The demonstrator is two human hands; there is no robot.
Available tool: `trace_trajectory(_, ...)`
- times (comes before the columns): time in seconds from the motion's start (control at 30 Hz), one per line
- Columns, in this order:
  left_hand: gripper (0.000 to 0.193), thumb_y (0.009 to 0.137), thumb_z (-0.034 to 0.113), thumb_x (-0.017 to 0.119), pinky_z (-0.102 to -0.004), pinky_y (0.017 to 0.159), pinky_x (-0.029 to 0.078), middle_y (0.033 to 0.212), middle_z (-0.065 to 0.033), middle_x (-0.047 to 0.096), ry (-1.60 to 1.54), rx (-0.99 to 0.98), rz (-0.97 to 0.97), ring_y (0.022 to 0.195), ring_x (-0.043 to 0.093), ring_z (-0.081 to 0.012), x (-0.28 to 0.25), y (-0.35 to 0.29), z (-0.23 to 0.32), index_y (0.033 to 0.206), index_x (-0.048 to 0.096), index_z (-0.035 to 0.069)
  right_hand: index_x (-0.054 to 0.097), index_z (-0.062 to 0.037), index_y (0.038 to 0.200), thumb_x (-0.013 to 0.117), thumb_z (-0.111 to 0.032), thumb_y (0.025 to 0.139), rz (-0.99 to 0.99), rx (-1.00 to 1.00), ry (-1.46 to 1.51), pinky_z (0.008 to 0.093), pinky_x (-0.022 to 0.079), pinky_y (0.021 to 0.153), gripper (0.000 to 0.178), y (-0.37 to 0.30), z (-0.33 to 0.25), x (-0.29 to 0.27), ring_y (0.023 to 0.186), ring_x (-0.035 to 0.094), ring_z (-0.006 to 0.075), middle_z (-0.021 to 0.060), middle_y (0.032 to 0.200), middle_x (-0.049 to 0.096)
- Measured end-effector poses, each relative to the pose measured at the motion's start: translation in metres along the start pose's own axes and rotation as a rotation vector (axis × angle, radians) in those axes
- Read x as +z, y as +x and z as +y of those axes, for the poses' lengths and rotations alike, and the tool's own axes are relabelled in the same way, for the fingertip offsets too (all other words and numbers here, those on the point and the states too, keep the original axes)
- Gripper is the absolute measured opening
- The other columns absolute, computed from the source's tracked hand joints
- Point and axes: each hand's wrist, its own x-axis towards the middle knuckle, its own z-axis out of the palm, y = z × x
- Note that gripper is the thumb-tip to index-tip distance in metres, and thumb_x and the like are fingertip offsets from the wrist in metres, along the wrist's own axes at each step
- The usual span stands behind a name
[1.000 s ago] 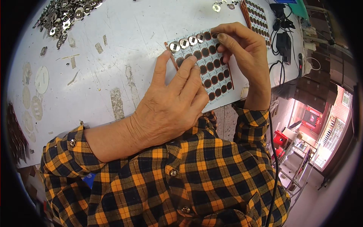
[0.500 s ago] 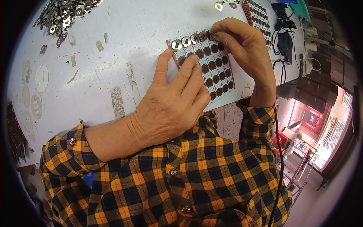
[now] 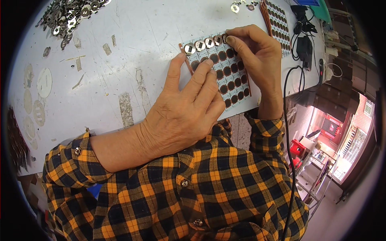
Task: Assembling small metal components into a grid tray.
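Panel (image 3: 228, 78), one, pale blue: lay flat at the near side of the table (image 3: 120, 60), right of centre and slightly turned, with rows of dark round spots (image 3: 227, 71) and reddish-brown strips (image 3: 248, 86) along its left and right sides.
Silver discs (image 3: 209, 42), at least four: sat along the panel's far row, dark-centred.
Left hand (image 3: 185, 100): open, fingers spread, fingertips on the panel's left part, apparently to keep it from sliding.
Right hand (image 3: 259, 50): thumb and forefinger drawn together at the far right corner, a pinch seemingly suited to small parts; whether it gripped a disc could not be told.
Disc pile (image 3: 74, 18): heaped far left, well apart from the panel.
Second panel (image 3: 277, 24): far right, left of a black adapter (image 3: 306, 51).
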Motion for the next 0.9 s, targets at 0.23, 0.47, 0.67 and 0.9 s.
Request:
trace_trajectory(0.23, 0.053, 0.069, 0.034, 0.086, -0.0717, 0.111, 0.033, 0.128, -0.0259, 0.061, 0.005, -0.008, 0.001, 0.137, 0.052, -0.0397, -0.001, 0.0, 0.0, 0.104, 0.066, 0.0, 0.075, 0.0038, 0.109, 0.073, 0.002, 0.094, 0.012, -0.042, 0.103, 0.0172, 0.049, 0.076, 0.015, -0.001, 0.008, 0.003, 0.087, 0.065, 0.0043, 0.0011, 0.095, 0.071)
trace_trajectory(0.47, 0.052, 0.07, 0.034, 0.085, -0.0724, 0.111, 0.033, 0.128, -0.0266, 0.061, 0.027, -0.001, -0.012, 0.137, 0.052, -0.0405, -0.002, 0.001, 0.001, 0.103, 0.065, 0.0, 0.075, 0.0026, 0.108, 0.072, 0.002, 0.095, -0.087, -0.038, 0.12, 0.0178, 0.05, 0.076, 0.014, 0.006, 0.012, -0.005, 0.085, 0.065, 0.0043, 0.0016, 0.095, 0.071)
trace_trajectory(0.67, 0.053, 0.068, 0.033, 0.087, -0.0718, 0.111, 0.033, 0.129, -0.0254, 0.061, -0.001, -0.003, -0.013, 0.138, 0.051, -0.0397, -0.002, 0.002, -0.002, 0.104, 0.065, 0.0, 0.076, 0.0009, 0.107, 0.074, -0.008, 0.095, 0.178, 0.024, 0.047, 0.0167, 0.044, 0.06, 0.016, 0.029, 0.011, -0.003, 0.068, 0.058, 0.0007, -0.0022, 0.079, 0.068)
trace_trajectory(0.9, 0.055, 0.068, 0.032, 0.088, -0.0713, 0.112, 0.032, 0.13, -0.0249, 0.06, -0.012, 0.004, -0.017, 0.138, 0.051, -0.0393, -0.002, 0.001, -0.002, 0.106, 0.065, 0.001, 0.074, 0.0005, 0.099, 0.074, -0.011, 0.094, 0.202, -0.123, -0.236, 0.0176, 0.039, 0.055, 0.013, 0.048, 0.031, -0.007, 0.063, 0.052, 0.001, -0.0031, 0.078, 0.066)
